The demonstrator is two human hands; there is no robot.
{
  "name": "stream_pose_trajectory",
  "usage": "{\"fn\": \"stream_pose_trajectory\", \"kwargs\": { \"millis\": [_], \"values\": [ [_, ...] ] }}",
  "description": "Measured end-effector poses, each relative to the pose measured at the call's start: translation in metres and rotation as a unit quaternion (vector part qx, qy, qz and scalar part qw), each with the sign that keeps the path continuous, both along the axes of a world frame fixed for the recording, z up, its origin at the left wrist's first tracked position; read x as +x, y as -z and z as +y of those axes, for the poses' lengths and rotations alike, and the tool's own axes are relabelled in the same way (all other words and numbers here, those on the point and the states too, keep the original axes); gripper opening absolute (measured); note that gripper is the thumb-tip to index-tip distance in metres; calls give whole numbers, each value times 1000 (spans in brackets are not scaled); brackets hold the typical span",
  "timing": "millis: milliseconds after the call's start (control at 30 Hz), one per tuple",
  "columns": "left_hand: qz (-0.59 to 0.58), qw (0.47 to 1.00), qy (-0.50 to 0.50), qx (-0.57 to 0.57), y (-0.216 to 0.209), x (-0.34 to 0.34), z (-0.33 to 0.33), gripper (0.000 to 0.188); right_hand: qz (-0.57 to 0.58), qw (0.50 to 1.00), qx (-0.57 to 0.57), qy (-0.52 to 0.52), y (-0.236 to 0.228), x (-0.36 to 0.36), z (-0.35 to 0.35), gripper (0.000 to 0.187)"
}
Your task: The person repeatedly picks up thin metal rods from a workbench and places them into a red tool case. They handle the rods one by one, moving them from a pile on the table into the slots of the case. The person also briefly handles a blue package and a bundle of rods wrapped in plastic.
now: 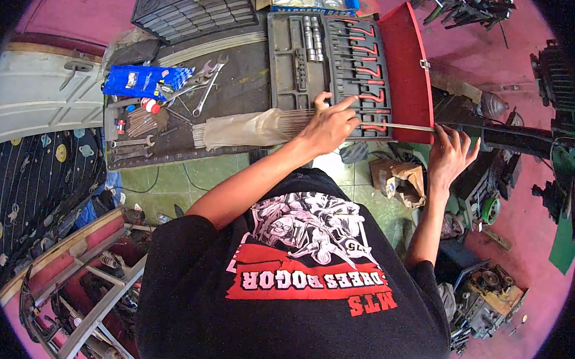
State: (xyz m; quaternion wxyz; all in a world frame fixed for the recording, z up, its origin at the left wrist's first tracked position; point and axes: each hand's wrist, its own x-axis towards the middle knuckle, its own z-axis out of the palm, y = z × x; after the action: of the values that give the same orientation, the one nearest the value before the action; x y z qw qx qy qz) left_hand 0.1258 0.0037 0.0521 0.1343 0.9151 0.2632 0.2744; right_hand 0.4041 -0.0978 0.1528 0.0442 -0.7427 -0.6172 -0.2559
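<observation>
My left hand [331,124] is over the bare end of a bundle of thin welding rods [292,124], partly inside a crumpled clear plastic sleeve [241,129]. Its thumb and forefinger close on a few rods while the other fingers are bent and raised. These pale rods [404,126] stretch to the right across the lower end of the red toolbox [407,75]. At their far tips, my right hand [451,152] pinches them between thumb and forefinger, its other fingers spread. Just beyond my left hand lies a black tray of red-handled T-shaped tools [365,70].
Left on the bench are a blue packet [133,80], combination wrenches [209,87] and a red-and-white roll [150,105]. A black drawer cabinet [195,9] stands at the back. Sockets [313,38] lie in a grey tray. Below right sits an open cardboard box [398,182].
</observation>
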Motion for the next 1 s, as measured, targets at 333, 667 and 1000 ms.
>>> {"fn": "stream_pose_trajectory", "kwargs": {
  "millis": [333,667,1000],
  "values": [
    [-9,999,-36,-9,4,-14,-9,23,3,997,-22,-75,-3,-3,15,34],
    [8,996,-72,-50,7,-47,-5,31,26,991,-15,-134,6,-31,32,33],
    [7,996,-83,-38,11,-62,-5,25,67,983,5,-171,33,-59,41,22]
  ]
}}
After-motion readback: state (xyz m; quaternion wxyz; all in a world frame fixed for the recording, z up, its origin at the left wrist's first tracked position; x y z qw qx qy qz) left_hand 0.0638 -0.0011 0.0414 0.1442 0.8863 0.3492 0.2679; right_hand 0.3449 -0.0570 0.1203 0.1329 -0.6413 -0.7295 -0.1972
